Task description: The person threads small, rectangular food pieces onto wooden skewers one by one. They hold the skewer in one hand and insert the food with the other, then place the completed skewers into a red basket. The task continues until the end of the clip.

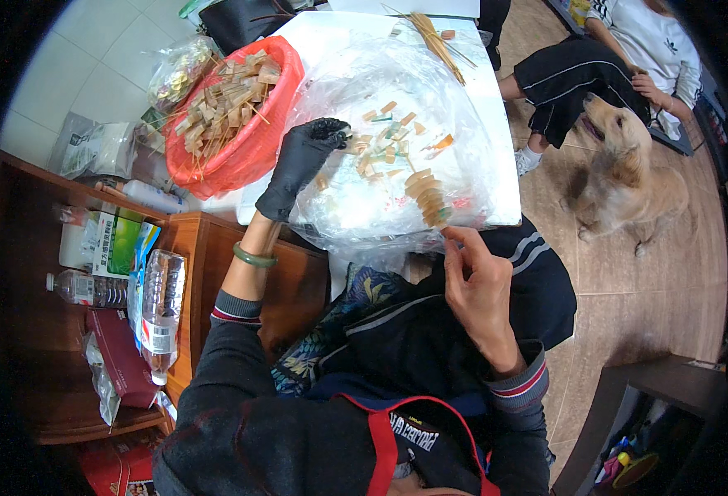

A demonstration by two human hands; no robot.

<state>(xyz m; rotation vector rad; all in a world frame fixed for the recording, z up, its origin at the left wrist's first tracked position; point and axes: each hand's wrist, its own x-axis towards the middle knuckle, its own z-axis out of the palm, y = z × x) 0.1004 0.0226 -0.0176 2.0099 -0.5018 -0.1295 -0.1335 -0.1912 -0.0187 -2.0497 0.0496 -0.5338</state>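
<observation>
My bare right hand (478, 282) pinches the near end of a thin skewer, whose shaft is mostly hidden. A row of thin tan slices (427, 195) is threaded along it, with a greenish one closest to my fingers. My left hand (302, 158), in a black glove, hovers with curled fingers at the left of the loose pieces. Something pale shows at its fingertips, but whether it is gripped is unclear. Small tan and green pieces (395, 149) lie scattered on a clear plastic sheet or bag (472, 161), which is spread over a white tabletop (505, 186).
A red plastic-lined container (280, 136) of loaded skewers (234, 102) stands left of the sheet. Thin bamboo skewers (435, 43) lie at the far edge. Wooden shelves (193, 279) hold plastic bottles (161, 316). At right are a dog (624, 161) and a seated person (646, 56).
</observation>
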